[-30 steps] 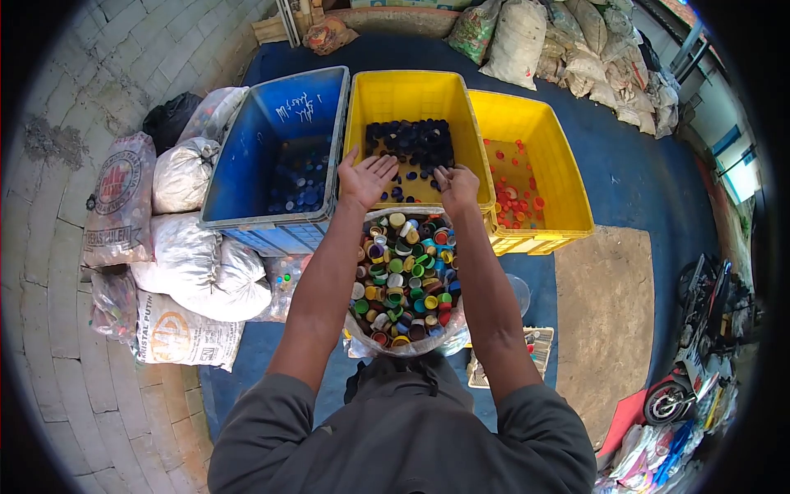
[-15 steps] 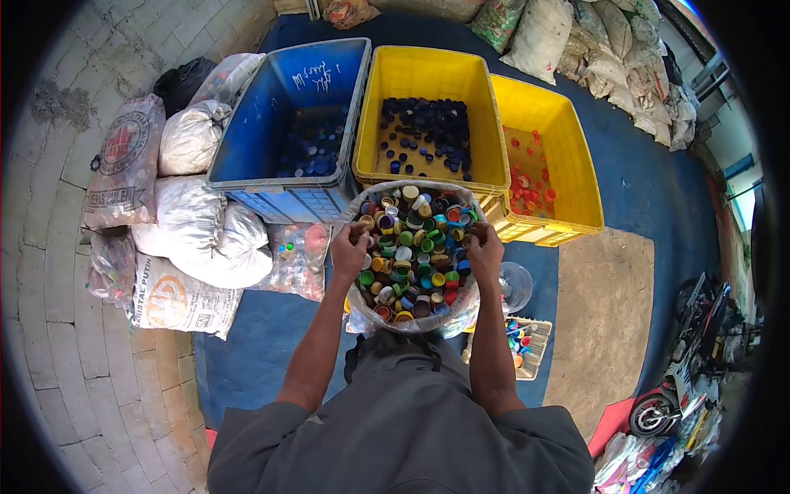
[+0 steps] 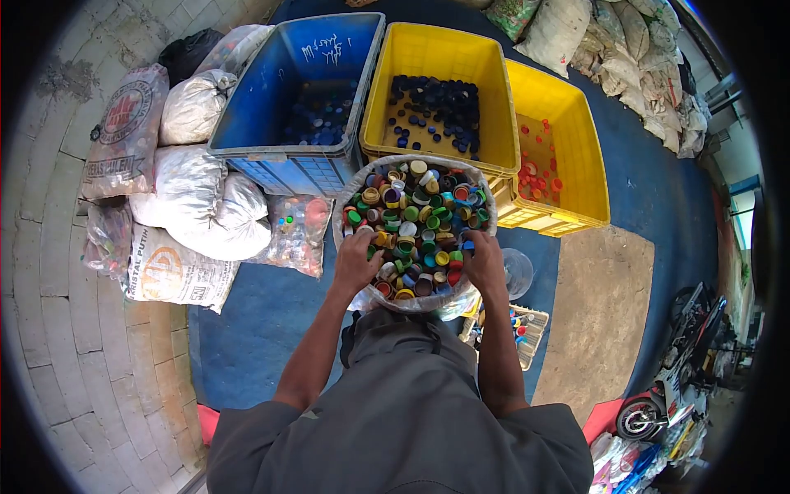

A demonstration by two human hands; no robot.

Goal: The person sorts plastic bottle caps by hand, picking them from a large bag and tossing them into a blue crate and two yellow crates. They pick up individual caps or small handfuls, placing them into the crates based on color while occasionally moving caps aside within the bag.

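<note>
A round container [image 3: 337, 202] lined with a pale bag stands against the person's front, full of bottle caps [image 3: 410, 214] in many colours. Over the left part of the caps is my left hand [image 3: 356, 260], its fingers curled in among them beside a green cap. At the right side, my right hand [image 3: 484, 262] has its fingers bent together near a blue cap. What either hand grips is too small to tell.
Beyond the container stand a blue crate [image 3: 288, 152], a yellow crate [image 3: 440, 152] with dark caps, and another yellow crate [image 3: 568, 216] with red caps. Sacks [image 3: 185, 193] lie left. A small tray [image 3: 533, 333] and a clear round container [image 3: 518, 273] are at the right.
Both hands have moved from the container's upper rim area down and inward over the caps. The view has shifted, so the crates and the container appear higher.
</note>
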